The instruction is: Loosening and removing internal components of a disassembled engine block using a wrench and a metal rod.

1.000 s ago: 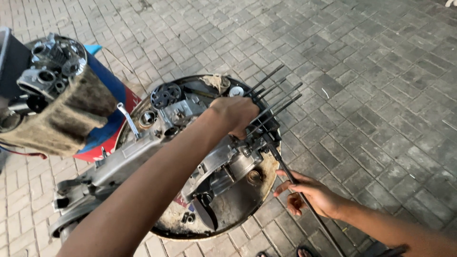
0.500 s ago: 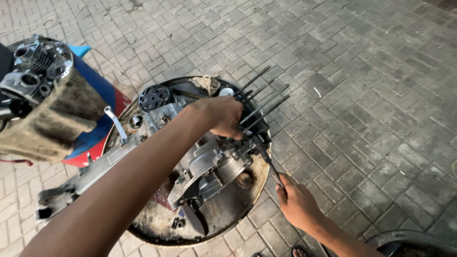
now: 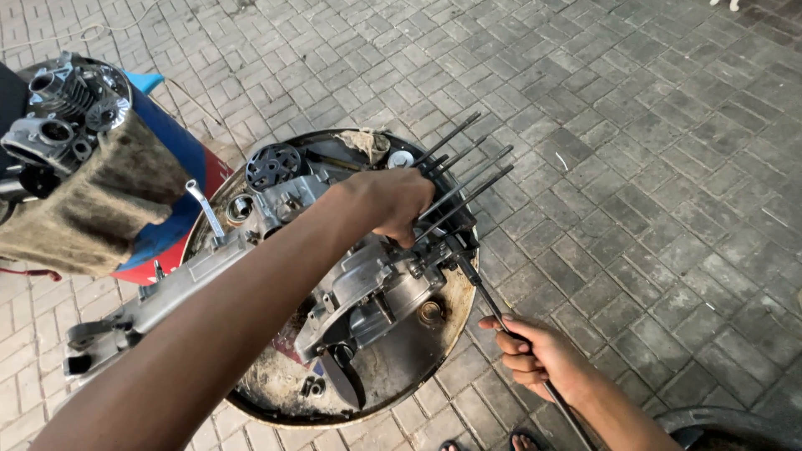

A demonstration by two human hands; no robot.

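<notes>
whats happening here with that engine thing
A person is bent over an engine case lying in a round metal pan on brick paving. The left hand rests on top of the case beside its long studs. The right hand grips a long thin tool whose tip sits at the case's edge. Another engine part sits on a cloth nearby.

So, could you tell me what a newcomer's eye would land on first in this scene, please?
First the greasy engine casing in the round metal pan at centre, four long studs jutting from it toward upper right. The left hand presses on it while the right hand grips a long tool at lower right.
</notes>
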